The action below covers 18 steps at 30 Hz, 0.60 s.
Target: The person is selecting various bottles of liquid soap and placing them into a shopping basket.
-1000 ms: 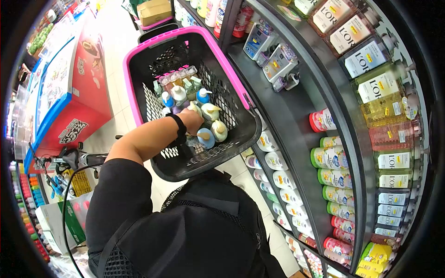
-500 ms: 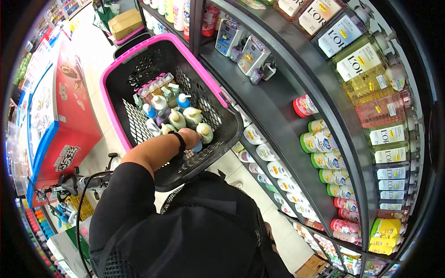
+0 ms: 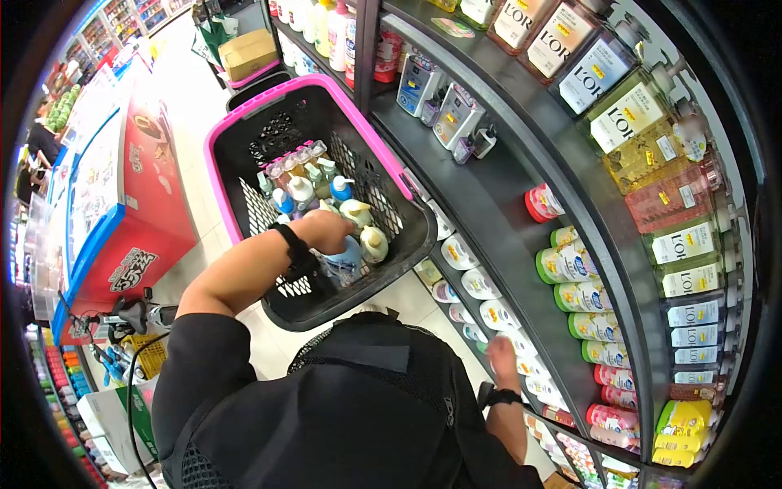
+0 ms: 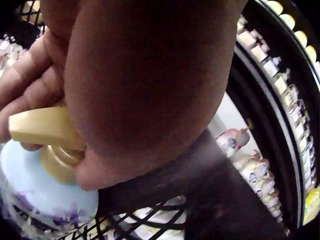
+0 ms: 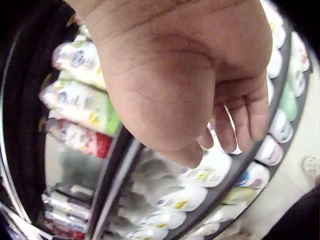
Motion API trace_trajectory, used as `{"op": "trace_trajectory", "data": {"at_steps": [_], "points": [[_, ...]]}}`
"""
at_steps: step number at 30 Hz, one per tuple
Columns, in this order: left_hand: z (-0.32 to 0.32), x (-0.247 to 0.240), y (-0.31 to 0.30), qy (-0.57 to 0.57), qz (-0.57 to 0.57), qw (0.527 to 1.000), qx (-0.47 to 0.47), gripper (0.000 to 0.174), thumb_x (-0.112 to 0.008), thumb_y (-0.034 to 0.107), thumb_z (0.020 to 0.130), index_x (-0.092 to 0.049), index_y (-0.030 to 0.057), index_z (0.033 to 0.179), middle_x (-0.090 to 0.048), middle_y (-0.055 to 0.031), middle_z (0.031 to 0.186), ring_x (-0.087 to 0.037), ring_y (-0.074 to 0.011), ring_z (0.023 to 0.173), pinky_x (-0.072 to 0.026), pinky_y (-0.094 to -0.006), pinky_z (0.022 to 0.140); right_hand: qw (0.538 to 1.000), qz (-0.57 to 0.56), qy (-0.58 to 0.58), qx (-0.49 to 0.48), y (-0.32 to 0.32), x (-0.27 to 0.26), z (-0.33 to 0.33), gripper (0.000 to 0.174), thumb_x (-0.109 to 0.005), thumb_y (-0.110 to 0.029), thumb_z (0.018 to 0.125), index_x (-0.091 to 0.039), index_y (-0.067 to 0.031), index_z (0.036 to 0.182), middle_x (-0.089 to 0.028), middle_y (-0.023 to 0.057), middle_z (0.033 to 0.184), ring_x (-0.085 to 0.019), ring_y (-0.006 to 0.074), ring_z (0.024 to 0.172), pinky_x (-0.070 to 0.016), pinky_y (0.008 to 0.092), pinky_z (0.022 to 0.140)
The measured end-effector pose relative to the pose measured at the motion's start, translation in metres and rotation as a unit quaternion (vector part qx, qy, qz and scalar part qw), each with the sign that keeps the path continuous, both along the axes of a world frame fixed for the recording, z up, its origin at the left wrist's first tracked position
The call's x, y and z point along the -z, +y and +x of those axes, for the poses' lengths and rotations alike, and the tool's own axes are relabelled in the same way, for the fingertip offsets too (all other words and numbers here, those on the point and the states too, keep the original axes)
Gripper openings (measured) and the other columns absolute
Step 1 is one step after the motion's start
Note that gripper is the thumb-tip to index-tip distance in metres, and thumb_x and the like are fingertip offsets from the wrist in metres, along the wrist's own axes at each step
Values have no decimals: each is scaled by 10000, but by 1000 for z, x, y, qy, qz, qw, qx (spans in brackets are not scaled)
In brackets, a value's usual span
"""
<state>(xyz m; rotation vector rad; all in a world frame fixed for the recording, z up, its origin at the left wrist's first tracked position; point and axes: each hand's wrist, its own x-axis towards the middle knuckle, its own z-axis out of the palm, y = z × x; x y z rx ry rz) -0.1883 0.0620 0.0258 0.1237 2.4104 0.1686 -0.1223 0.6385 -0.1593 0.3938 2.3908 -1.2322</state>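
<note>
My left hand (image 3: 330,234) reaches into a black basket (image 3: 273,322) with a pink rim and grips the top of a light blue pump bottle (image 3: 344,262). In the left wrist view the bottle's gold pump head (image 4: 42,125) sits between the thumb and fingers. Beside it in the basket stand cream-topped pump bottles (image 3: 374,243) and several others with white or blue pumps (image 3: 341,188). My right hand (image 3: 503,359) is over the lower shelf, its fingers loosely bent and holding nothing, close by white bottles (image 5: 207,167).
Black shelves (image 3: 489,191) run along the right, with large pump bottles (image 3: 627,118) above and green-capped bottles (image 3: 582,297) on the middle level. A red freezer (image 3: 155,196) stands at the left, a bicycle (image 3: 130,314) below it. A cardboard box (image 3: 248,55) is behind the basket.
My left hand has shifted among the bottles and now has the light blue one, more of which shows. My right hand has come into view by the shelf.
</note>
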Motion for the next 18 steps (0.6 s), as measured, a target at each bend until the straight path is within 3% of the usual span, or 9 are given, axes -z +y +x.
{"op": "trace_trajectory", "data": {"at_steps": [3,5,8,11,14,15,17,18], "points": [[19,-48,-11,96,3,995,-29,385,-580,288,813,-646,62,1118,-707,-203,939,-683,-389,910,-533,-487,792,986,-79,105,-102,-56,-52,-63,375,-668,-124,920,-547,1,1252,-659,139,1119,-647,199,992,-523,329,886],[35,-76,-18,192,13,980,-44,300,-577,306,822,-634,50,968,-686,-195,800,-673,-413,786,-528,-503,723,962,-122,173,-173,-114,-109,-89,415,-657,-38,902,-518,-27,1293,-626,94,1108,-621,168,1028,-523,304,871],[53,-120,-17,296,19,949,-111,276,-623,324,830,-607,51,870,-655,-184,738,-658,-397,734,-518,-484,664,942,-162,158,-246,-189,-166,-115,519,-674,-27,881,-472,-42,1358,-605,102,1166,-607,178,1064,-509,315,916],[67,-166,-10,356,36,918,-173,283,-685,306,814,-617,43,892,-651,-185,736,-656,-390,717,-506,-475,645,893,-164,252,-335,-265,-219,-111,662,-779,-140,811,-460,-26,1379,-593,175,1230,-600,254,1147,-498,376,964],[75,-205,2,392,41,900,-186,278,-695,296,812,-622,42,897,-648,-184,729,-654,-385,702,-503,-466,633,811,-142,365,-435,-330,-254,-101,902,-866,-184,693,-389,-43,1446,-497,198,1380,-507,344,1292,-428,428,1069],[77,-216,6,410,54,893,-177,248,-697,260,809,-614,39,885,-631,-186,705,-645,-381,678,-496,-447,610,797,-126,394,-440,-348,-272,-92,961,-890,-215,666,-371,-31,1454,-480,215,1405,-492,373,1296,-405,433,1092],[83,-238,16,407,72,898,-155,219,-695,228,807,-610,39,880,-617,-184,689,-638,-378,665,-489,-435,593,759,-203,445,-429,-378,-266,-86,1045,-928,-289,611,-366,-10,1447,-464,240,1416,-460,389,1324,-386,434,1106],[86,-248,21,405,83,900,-140,206,-694,212,806,-608,39,877,-610,-183,680,-635,-376,659,-486,-429,584,759,-188,462,-417,-386,-273,-78,1068,-912,-313,624,-324,-61,1479,-478,231,1387,-498,414,1260,-432,471,1032]]}}
